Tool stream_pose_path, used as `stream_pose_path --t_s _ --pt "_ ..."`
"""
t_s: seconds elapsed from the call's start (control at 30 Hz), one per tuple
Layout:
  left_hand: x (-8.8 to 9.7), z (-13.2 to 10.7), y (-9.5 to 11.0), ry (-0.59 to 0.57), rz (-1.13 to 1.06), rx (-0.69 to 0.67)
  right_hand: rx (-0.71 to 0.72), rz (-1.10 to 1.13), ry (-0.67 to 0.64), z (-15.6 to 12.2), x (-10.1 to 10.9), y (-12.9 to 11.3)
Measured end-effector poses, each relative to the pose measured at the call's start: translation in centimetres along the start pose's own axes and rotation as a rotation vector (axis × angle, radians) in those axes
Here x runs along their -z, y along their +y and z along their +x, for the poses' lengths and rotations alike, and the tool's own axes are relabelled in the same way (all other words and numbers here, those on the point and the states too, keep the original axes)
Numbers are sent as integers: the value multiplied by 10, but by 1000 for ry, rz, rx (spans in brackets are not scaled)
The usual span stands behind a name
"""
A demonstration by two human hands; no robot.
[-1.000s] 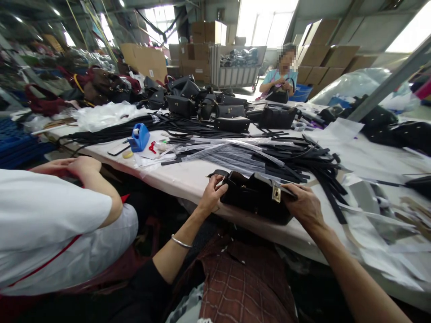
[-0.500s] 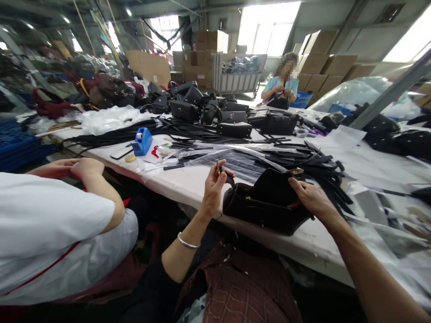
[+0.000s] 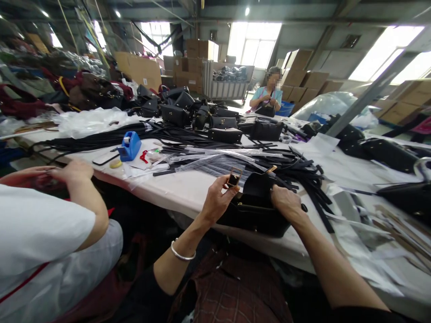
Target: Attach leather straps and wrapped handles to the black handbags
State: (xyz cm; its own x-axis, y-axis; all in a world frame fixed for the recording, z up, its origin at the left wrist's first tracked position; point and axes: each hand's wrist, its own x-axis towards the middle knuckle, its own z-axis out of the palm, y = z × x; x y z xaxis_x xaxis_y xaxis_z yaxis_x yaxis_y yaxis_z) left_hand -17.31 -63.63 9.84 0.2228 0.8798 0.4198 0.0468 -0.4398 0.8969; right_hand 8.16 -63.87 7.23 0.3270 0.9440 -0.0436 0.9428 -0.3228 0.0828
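Note:
A small black handbag (image 3: 256, 211) stands at the near edge of the white table (image 3: 188, 186), its flap lifted. My left hand (image 3: 217, 202) is closed in a pinch on a square gold buckle (image 3: 234, 176) at the bag's left end, held up above the bag. My right hand (image 3: 286, 204) is closed on the bag's right side, fingers curled over its top edge. A pile of black straps (image 3: 296, 168) lies just behind the bag.
A person in a white shirt (image 3: 40, 242) sits close on my left, hands at the table edge. A blue tape dispenser (image 3: 129, 146), clear plastic sleeves and more black bags (image 3: 222, 121) cover the table. Another person (image 3: 267, 96) works at the far end. Cardboard boxes stand behind.
The bag's flap came up and the bag turned upright. My left hand lifted the buckle end higher; my right hand shifted from the flap to the bag's right side.

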Motion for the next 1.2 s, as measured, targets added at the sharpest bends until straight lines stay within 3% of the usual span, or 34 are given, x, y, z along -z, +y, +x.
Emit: stream_pose_path --t_s 0.13,0.23,0.37,0.43,0.5,0.7,0.83,0.93,1.0,1.03,1.07,1.13,1.17,1.2 --pt "-5 -3 1 -37 -33 -17 45 -36 19 -4 -10 -5" --pt "-16 -6 0 -186 83 -77 47 -39 42 -8 -11 -9" --pt "-34 -3 -8 -538 678 -200 46 -30 64 -11 -10 -15" --pt "-40 0 -14 -611 942 -207 30 -19 70 -11 -9 -18" --pt "-42 3 -20 -623 1044 -188 13 -3 69 -11 -10 -22" --pt "-40 5 -28 -597 1051 -261 4 75 8 -5 -5 -26" --pt "-37 10 -40 -511 989 -395 75 194 -88 -6 16 -4" --pt "-36 16 -61 -329 889 -512 123 614 -383 -18 28 22" --pt "-40 19 -76 -156 779 -530 80 914 -651 -29 24 34" --pt "-42 21 -82 -67 717 -505 55 996 -718 -35 17 36" --pt "-43 25 -84 21 651 -451 57 1035 -719 -40 9 35" --pt "-38 41 -76 93 510 -302 134 1038 -519 -50 -11 24" --pt "-29 54 -65 98 446 -231 184 1017 -411 -55 -20 16" --pt "-17 72 -51 -1 365 -181 208 1010 -327 -60 -27 6"
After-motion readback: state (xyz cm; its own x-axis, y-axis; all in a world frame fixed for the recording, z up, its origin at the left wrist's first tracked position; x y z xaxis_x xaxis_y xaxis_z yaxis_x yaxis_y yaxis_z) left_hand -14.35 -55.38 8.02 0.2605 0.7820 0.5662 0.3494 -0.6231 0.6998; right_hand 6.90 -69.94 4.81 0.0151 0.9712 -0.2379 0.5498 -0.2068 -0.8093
